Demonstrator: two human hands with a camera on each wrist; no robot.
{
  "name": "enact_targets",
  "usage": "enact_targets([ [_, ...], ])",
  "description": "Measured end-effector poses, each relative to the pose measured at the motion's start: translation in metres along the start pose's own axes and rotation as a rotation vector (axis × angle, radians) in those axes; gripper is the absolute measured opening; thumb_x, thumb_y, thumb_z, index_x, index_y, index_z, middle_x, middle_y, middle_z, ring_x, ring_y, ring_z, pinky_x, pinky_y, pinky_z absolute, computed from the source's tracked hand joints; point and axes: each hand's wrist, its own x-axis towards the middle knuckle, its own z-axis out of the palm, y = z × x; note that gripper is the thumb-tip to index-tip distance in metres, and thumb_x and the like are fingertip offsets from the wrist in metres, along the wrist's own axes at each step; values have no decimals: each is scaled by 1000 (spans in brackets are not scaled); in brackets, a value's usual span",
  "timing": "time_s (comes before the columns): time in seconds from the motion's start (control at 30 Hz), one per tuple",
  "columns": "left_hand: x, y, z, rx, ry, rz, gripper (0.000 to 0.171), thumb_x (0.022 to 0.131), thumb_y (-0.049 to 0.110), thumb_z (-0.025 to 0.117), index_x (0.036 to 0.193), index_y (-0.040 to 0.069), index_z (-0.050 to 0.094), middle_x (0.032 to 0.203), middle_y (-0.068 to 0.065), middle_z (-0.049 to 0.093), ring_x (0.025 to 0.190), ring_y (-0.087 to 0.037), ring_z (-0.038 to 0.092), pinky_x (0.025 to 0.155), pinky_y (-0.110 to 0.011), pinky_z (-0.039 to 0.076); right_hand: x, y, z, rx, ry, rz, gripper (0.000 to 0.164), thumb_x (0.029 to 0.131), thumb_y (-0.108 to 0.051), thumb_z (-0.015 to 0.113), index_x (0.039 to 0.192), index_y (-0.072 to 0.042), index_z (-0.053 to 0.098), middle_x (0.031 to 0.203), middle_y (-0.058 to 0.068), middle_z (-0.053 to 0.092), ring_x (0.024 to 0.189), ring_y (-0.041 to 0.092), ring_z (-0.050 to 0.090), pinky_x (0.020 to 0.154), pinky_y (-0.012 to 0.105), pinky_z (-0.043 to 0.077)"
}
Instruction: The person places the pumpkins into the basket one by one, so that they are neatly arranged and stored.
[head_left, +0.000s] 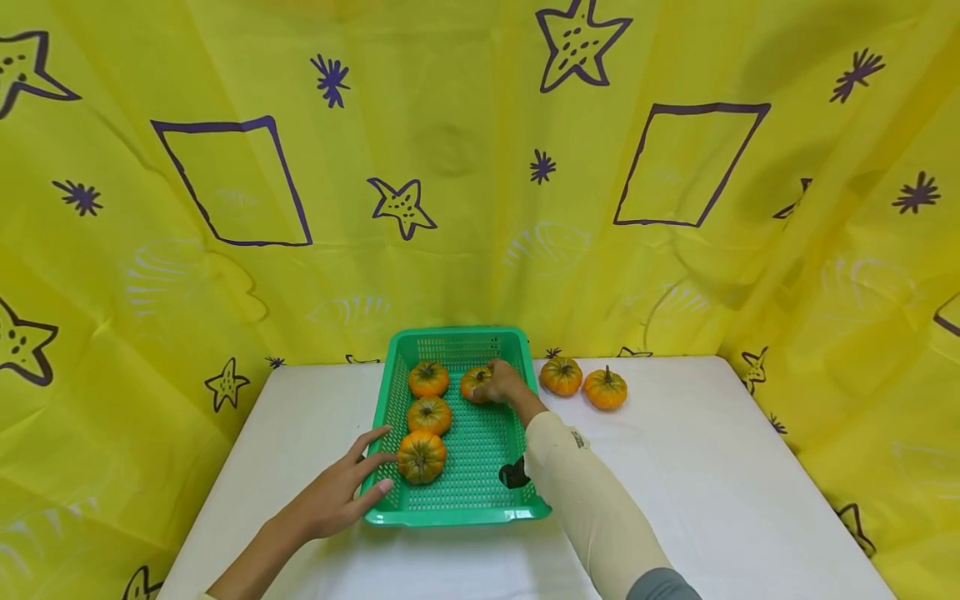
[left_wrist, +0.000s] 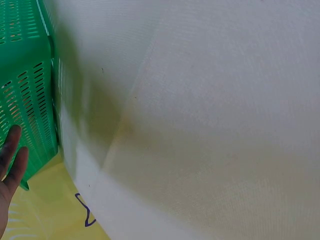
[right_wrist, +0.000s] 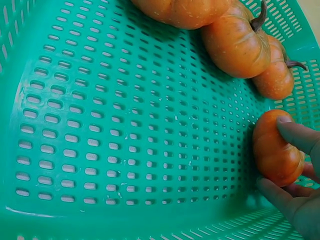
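A green plastic basket (head_left: 457,518) with slotted walls stands on the table. Down its left side runs a row of three small orange pumpkins, the far one (head_left: 428,379), the middle one (head_left: 430,415) and the near one (head_left: 422,457). In the basket's far right part, my right hand (head_left: 506,385) grips another pumpkin (right_wrist: 275,147) between thumb and fingers, close over the slotted floor. My left hand (head_left: 337,492) is at the basket's left rim, its fingers spread and reaching over the edge beside the near pumpkin. The left wrist view shows two of its fingers against the basket wall (left_wrist: 30,100).
Two more pumpkins, one (head_left: 561,377) and another (head_left: 605,388), sit on the white table (head_left: 697,483) right of the basket. A yellow curtain (head_left: 465,275) with drawn stars hangs behind and along both sides.
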Motion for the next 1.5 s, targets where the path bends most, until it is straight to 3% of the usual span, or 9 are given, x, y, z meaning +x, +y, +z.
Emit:
enact_targets([
  [0.73,0,-2,3,-3,18,11,34,103,35,54,133,20,61,162,-6,29,128,-40,56,91,-58,52,-3,-4,0,-119,-3,-13,82,83,-26,82,148,3,42,142,26,52,131,40,51,110,49,42],
  [0.93,0,-2,3,-10,21,12,35,104,35,54,134,19,61,162,-6,29,129,-40,55,92,-58,52,-4,-11,-3,-69,-24,-3,83,87,-23,78,154,1,34,153,25,42,140,42,42,112,53,40],
  [1.23,-1,-3,3,-4,24,17,35,104,34,54,134,18,61,162,-5,29,129,-39,55,93,-58,52,-3,-22,-24,-98,-7,-85,81,89,-24,79,152,1,35,154,26,41,140,44,42,112,51,40],
  [1.5,0,-2,4,-13,16,13,35,104,35,54,134,18,61,163,-6,28,131,-42,54,93,-60,51,-14,-28,-49,-12,-51,-131,78,93,-29,74,154,-3,32,157,25,36,140,45,41,109,55,42],
])
